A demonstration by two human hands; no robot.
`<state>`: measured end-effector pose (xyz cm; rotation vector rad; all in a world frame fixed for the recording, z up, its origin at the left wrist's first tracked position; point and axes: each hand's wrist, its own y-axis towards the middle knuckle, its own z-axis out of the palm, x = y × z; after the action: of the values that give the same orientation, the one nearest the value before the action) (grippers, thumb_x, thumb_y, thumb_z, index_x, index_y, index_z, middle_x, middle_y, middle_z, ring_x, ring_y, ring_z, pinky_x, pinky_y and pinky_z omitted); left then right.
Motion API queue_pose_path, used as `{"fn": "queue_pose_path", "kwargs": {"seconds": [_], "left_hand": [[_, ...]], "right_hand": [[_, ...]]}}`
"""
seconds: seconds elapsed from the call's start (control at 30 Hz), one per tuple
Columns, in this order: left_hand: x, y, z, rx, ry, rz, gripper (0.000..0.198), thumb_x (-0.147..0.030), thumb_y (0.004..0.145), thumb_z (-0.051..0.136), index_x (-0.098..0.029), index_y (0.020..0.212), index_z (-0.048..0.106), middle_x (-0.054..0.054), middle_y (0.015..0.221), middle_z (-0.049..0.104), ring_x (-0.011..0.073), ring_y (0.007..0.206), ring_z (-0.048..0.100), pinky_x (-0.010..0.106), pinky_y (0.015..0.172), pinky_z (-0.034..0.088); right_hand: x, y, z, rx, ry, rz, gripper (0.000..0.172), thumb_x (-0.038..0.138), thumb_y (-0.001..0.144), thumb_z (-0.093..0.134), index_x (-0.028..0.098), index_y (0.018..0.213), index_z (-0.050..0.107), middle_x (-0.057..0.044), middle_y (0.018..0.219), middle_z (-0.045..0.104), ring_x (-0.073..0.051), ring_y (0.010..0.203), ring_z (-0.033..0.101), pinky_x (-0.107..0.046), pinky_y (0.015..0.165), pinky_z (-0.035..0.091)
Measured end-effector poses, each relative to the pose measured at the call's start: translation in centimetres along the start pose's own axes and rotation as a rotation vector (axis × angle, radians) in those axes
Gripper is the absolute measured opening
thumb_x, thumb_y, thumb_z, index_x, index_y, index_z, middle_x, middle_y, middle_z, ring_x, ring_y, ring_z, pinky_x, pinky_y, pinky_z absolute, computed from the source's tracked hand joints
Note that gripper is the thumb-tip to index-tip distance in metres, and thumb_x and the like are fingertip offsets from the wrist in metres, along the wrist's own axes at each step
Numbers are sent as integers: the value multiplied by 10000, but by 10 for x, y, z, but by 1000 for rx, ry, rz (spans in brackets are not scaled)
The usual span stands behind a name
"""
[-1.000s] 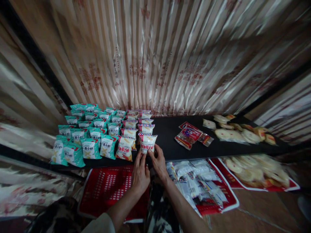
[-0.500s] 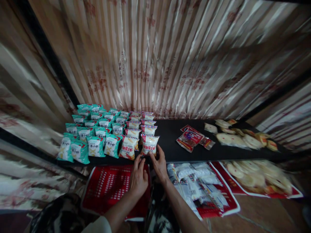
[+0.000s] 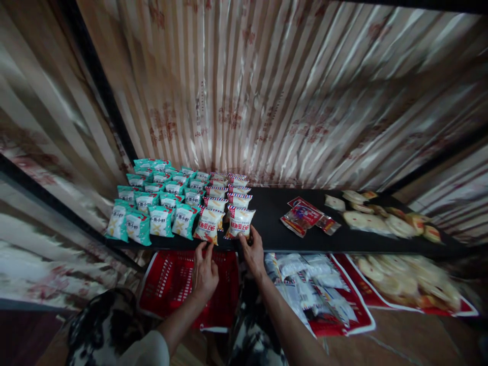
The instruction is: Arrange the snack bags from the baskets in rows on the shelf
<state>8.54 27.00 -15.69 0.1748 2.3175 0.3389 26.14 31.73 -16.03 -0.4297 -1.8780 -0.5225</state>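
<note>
Two white packets front their columns: left white packet (image 3: 208, 226) and right white packet (image 3: 240, 222), both upright near the front edge of the black shelf (image 3: 267, 216).

Right hand (image 3: 253, 254): half open, thumb on the lower front of the right white packet, fingers by its right side. Can't tell if it's pinching or just steadying. Low contact probably because the bag is soft and base control keeps it from toppling.

Left hand (image 3: 205, 274): loosely open, nothing gripped, fingertips up at the bottom of the left white packet; light touch or just short of it, can't tell.

Teal bags (image 3: 160, 222) stand in rows to the left, printed faces forward, presumably for readability. Upright packing likely saves shelf width; neighbours can prop each other. Red packs (image 3: 303, 218) lie flat, well apart to the right. Filled red basket (image 3: 331, 326) sits below the shelf, near the right forearm, presumably for short reach.
</note>
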Motion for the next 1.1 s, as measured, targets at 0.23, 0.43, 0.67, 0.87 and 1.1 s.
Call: {"fn": "queue_pose_path", "kwargs": {"seconds": [0.23,0.43,0.67,0.87,1.1], "left_hand": [[0,11,12,16,-8,27,573,-35,744,421,-159,1302,463,118,1223,459,232,1185,468,416,1021,428],[9,18,19,-6,-15,56,536,-40,743,417,-155,1257,513,113,1181,510,230,1146,494,422,1021,425],[12,19,19,-13,-41,52,495,-64,764,412,-156,1236,531,109,1170,532,221,1127,516,402,1011,434],[10,2,15,-69,-41,47,447,-80,796,383,-147,1208,545,116,1140,553,213,1102,544,387,970,468],[5,-24,10,-77,-33,-27,440,-72,778,376,-139,1163,577,114,1142,579,201,1082,573,366,960,484]], "right_hand": [[-3,0,2,1,-152,-130,576,552,780,526,142,1182,570,-150,1158,588,-268,1034,532,-432,904,436],[-8,-1,4,-15,-201,-170,576,570,800,494,148,1186,560,-156,1159,588,-264,1022,544,-436,900,445],[-5,-3,4,-17,-185,-112,702,585,771,523,109,1285,485,-180,1229,557,-279,1125,509,-427,962,412],[-7,-6,2,-3,-143,-89,749,595,749,541,107,1310,455,-176,1293,516,-280,1190,471,-424,1004,386],[-9,-4,-2,24,-105,-87,741,604,740,542,131,1305,465,-166,1274,524,-286,1168,486,-442,999,389]]}}
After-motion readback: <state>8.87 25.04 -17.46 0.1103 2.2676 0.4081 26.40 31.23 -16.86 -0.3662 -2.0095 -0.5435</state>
